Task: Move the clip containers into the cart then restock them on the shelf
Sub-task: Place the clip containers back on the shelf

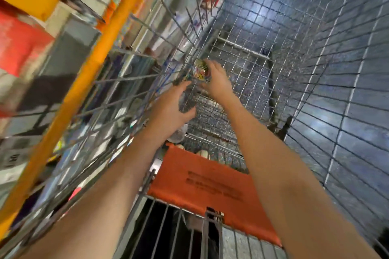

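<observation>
Embossed lines on orange flap (210, 185) unreadable

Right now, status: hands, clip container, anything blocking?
Right hand grips clip container inside the cart. Left hand holds another clear container, blurred. Cart's left wire wall close beside both hands; nothing else blocking.
</observation>
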The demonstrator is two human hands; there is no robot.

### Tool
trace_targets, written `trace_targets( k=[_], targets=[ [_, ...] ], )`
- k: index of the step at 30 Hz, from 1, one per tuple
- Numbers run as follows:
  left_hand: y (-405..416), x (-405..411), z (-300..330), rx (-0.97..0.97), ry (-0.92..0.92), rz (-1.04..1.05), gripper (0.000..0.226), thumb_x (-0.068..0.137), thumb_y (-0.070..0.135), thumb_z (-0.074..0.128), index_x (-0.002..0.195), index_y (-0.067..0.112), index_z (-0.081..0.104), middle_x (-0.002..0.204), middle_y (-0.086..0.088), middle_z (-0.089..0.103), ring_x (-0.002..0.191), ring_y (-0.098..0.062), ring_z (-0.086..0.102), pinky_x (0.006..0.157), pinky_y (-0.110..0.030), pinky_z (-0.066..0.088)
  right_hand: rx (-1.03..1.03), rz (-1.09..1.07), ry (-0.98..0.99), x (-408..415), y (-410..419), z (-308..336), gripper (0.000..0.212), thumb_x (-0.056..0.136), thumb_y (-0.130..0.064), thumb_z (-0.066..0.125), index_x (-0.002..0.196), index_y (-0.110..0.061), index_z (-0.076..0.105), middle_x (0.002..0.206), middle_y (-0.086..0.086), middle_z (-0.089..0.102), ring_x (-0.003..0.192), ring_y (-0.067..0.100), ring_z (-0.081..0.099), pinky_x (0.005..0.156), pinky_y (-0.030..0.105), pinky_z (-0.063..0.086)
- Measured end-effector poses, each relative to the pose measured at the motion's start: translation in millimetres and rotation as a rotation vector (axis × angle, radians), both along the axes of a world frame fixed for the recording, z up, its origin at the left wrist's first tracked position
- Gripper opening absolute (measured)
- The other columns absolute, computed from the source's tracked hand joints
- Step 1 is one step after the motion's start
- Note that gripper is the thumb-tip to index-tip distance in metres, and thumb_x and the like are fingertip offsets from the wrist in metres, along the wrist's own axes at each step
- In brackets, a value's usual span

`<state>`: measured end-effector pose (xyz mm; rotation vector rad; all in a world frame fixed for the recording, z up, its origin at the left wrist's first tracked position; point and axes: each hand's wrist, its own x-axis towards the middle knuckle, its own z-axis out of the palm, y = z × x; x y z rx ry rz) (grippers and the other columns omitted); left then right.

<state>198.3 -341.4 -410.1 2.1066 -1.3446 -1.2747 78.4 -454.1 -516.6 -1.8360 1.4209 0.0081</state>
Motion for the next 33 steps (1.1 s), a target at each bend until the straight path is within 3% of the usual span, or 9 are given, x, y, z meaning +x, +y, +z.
trace_targets(
  k=[3, 9, 12, 16, 20, 24, 28, 33],
  targets=[
    [4.3, 3.5, -4.9, 0.021, -0.005, 0.020, 0.068, 0.080, 0.021, 0.070, 0.140, 0.024, 0.039, 0.132, -0.003, 0.048, 0.120, -0.020, 0.048, 0.096, -0.047, 0.045, -0.017, -0.033, -0.026, 2.1, -0.4, -6.0, 0.076, 0.075, -0.018, 0.075, 0.140, -0.017, 0.035, 0.142, 0.004, 0.040, 0.125, 0.023, 0.044, 0.100, 0.043, 0.043],
    [6.4, 2.6, -2.3, 0.045, -0.032, -0.006, 0.068, 0.082, 0.024, 0.069, 0.141, 0.029, 0.037, 0.137, 0.001, 0.044, 0.123, -0.018, 0.045, 0.100, -0.046, 0.042, -0.038, -0.037, -0.020, 6.3, 2.6, -3.3, 0.071, 0.073, -0.013, 0.076, 0.134, -0.015, 0.040, 0.133, 0.004, 0.046, 0.110, 0.021, 0.055, 0.087, 0.035, 0.052],
    [8.3, 5.0, -1.0, 0.068, -0.018, -0.011, 0.068, 0.082, 0.023, 0.069, 0.141, 0.030, 0.036, 0.141, 0.002, 0.040, 0.125, -0.019, 0.044, 0.101, -0.046, 0.042, 0.008, 0.015, -0.009, 5.6, 13.0, -0.4, 0.071, 0.072, -0.015, 0.077, 0.133, -0.015, 0.041, 0.131, 0.006, 0.046, 0.105, 0.022, 0.058, 0.083, 0.038, 0.055],
    [11.9, 9.4, 2.6, 0.071, 0.075, 0.020, 0.070, 0.081, 0.016, 0.070, 0.141, 0.028, 0.036, 0.142, 0.003, 0.039, 0.127, -0.019, 0.043, 0.103, -0.047, 0.041, 0.057, 0.018, -0.010, -2.4, 24.3, 8.2, 0.071, 0.072, -0.020, 0.077, 0.132, -0.013, 0.040, 0.132, 0.008, 0.045, 0.108, 0.024, 0.056, 0.088, 0.039, 0.053],
    [12.6, 9.7, 12.1, 0.067, 0.078, 0.006, 0.072, 0.080, 0.015, 0.071, 0.141, 0.030, 0.035, 0.143, 0.004, 0.038, 0.127, -0.018, 0.043, 0.102, -0.047, 0.042, 0.176, -0.059, -0.121, -11.0, 28.8, 31.9, 0.070, 0.072, -0.015, 0.076, 0.132, -0.015, 0.039, 0.133, 0.006, 0.042, 0.114, 0.018, 0.050, 0.102, 0.031, 0.043],
    [10.7, 11.3, 25.5, 0.047, 0.016, -0.061, 0.078, 0.077, 0.018, 0.076, 0.142, 0.028, 0.034, 0.142, 0.001, 0.040, 0.127, -0.017, 0.042, 0.104, -0.043, 0.040, 0.252, -0.092, -0.229, -21.2, 31.9, 65.6, 0.074, 0.067, -0.023, 0.080, 0.129, -0.017, 0.041, 0.131, 0.003, 0.045, 0.112, 0.018, 0.053, 0.096, 0.035, 0.049],
    [12.3, 11.9, 36.0, 0.031, 0.076, -0.055, 0.082, 0.073, 0.018, 0.080, 0.141, 0.028, 0.035, 0.140, 0.001, 0.040, 0.129, -0.017, 0.041, 0.104, -0.046, 0.041, 0.237, -0.073, -0.299, -32.9, 39.8, 104.4, 0.066, 0.065, -0.023, 0.079, 0.121, -0.017, 0.045, 0.124, 0.000, 0.050, 0.112, 0.017, 0.052, 0.094, 0.036, 0.050],
    [16.7, 11.2, 53.0, 0.000, 0.083, -0.094, 0.081, 0.075, 0.014, 0.077, 0.141, 0.032, 0.034, 0.139, 0.001, 0.041, 0.128, -0.018, 0.042, 0.102, -0.046, 0.042, 0.277, -0.034, -0.348, -41.3, 51.3, 152.9, 0.066, 0.067, -0.025, 0.080, 0.122, -0.017, 0.045, 0.117, -0.004, 0.054, 0.102, 0.012, 0.057, 0.087, 0.026, 0.052]
  ],
)
